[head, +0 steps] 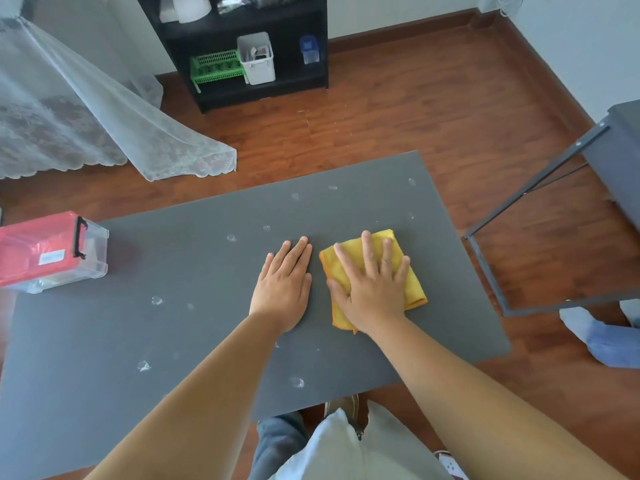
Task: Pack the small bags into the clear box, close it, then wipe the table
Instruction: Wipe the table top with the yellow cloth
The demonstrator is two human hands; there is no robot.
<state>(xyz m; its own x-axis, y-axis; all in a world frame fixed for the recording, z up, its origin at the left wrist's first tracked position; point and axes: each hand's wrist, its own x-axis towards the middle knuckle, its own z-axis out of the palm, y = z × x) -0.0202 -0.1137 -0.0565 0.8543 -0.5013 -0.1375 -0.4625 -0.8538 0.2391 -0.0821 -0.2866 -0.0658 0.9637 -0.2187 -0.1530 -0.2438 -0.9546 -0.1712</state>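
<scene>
A folded yellow cloth [414, 282] lies on the grey table [173, 323], right of centre. My right hand [372, 289] presses flat on the cloth with fingers spread. Just left of it, my left hand [285, 282] rests palm down on the bare tabletop, fingers together, holding nothing. The clear box [52, 252] with a red lid and a black latch stands shut at the table's far left edge. No small bags are visible outside it. Several whitish smudges [143, 366] dot the tabletop.
A second grey table [616, 143] with a metal frame stands to the right. A black shelf [242, 46] holds a green basket and a white bin at the back. White lace fabric [86, 126] hangs at the left. Another person's feet [606, 337] are at the right.
</scene>
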